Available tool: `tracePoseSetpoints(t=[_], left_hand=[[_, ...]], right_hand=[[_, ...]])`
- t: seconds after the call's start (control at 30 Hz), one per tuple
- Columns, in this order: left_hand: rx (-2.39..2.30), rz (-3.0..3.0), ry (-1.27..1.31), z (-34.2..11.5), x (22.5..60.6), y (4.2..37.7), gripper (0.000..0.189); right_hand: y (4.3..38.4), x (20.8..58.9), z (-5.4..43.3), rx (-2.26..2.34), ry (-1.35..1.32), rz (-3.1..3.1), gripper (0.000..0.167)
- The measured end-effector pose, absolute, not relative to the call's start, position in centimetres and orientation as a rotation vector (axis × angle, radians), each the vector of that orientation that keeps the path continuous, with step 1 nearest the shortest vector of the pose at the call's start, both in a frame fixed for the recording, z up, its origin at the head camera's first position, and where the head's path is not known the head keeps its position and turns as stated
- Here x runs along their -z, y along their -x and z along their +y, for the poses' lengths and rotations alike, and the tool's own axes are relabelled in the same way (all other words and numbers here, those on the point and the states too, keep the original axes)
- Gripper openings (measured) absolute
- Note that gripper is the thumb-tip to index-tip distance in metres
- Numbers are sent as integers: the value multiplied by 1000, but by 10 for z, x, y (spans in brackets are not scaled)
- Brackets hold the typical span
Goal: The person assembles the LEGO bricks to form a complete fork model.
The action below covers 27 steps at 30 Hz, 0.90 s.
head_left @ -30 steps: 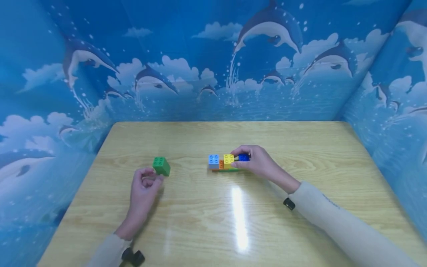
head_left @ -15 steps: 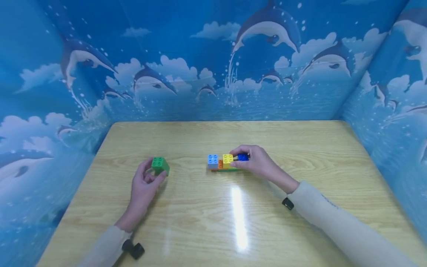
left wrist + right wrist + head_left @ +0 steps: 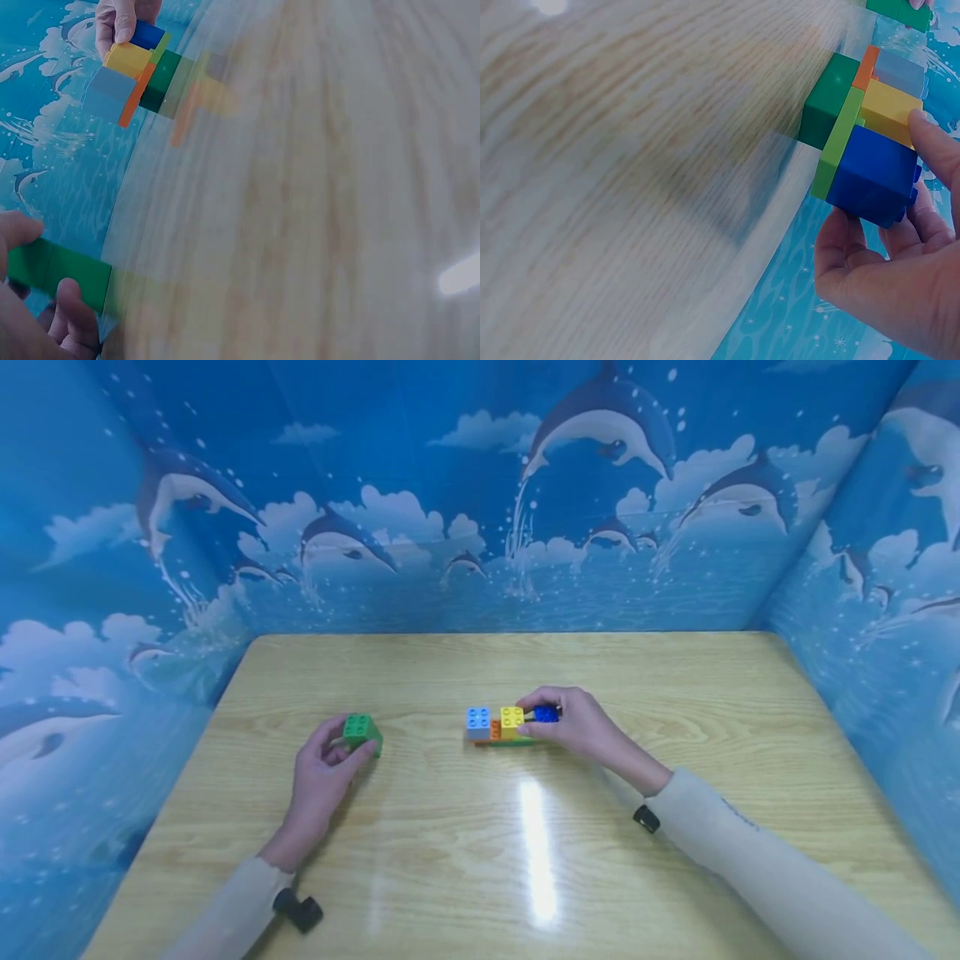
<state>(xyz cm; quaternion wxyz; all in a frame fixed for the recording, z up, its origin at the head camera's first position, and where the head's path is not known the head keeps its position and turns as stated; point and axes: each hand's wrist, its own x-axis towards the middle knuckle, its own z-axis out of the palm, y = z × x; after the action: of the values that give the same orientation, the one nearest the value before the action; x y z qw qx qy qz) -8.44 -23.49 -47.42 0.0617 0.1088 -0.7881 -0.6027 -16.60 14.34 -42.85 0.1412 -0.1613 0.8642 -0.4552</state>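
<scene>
My left hand [image 3: 326, 777] grips a stack of two green toy bricks [image 3: 358, 729] between thumb and fingers. In the left wrist view the base of this green stack [image 3: 75, 274] meets the tabletop. Right of it, my right hand [image 3: 577, 718] holds a brick assembly with its thumb at the yellow brick [image 3: 512, 720] and other fingers around the dark blue brick [image 3: 874, 176]. A light blue brick [image 3: 478, 723] sits at the assembly's left end. Under these lie an orange plate [image 3: 866, 67] and a lime plate [image 3: 838, 142], on a dark green brick [image 3: 829, 101] that stands on the table.
The wooden table [image 3: 450, 843] has a bright light reflection [image 3: 538, 852] in front of the assembly. Blue dolphin-print cloth [image 3: 420, 527] rises along the table's back and both sides. A black wrist strap [image 3: 298, 910] is on the left sleeve.
My left hand has gone from beside the green stack to gripping it, its thumb now against the front right side. The stack has barely shifted. My right hand keeps its place on the assembly.
</scene>
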Motion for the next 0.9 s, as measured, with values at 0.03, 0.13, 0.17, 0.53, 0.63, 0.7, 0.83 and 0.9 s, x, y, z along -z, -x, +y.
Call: tracePoseSetpoints(t=[0.03,0.13,0.17,0.53,0.63,0.7,0.83,0.9], left_hand=[[1807,-2391,-322,-235,475,85,55],[1757,-2426,-299,-236,476,86,50],[1742,-2441,-290,-237,476,86,49],[1698,-2542,-242,-238,474,86,49],[1714,-2548,-223,-236,473,86,49],[1714,-2562,-203,-235,473,86,50],[1709,-2596,-176,-231,473,87,51],[1719,-2611,-168,-228,474,88,51]], right_hand=[[166,428,143,1316,464,2492,35],[165,427,143,1320,457,2487,35],[165,428,143,1321,455,2486,35],[164,427,143,1332,456,2476,36],[164,427,143,1336,453,2473,35],[164,426,143,1336,448,2474,35],[164,426,143,1333,445,2477,35],[164,426,143,1332,449,2478,35]])
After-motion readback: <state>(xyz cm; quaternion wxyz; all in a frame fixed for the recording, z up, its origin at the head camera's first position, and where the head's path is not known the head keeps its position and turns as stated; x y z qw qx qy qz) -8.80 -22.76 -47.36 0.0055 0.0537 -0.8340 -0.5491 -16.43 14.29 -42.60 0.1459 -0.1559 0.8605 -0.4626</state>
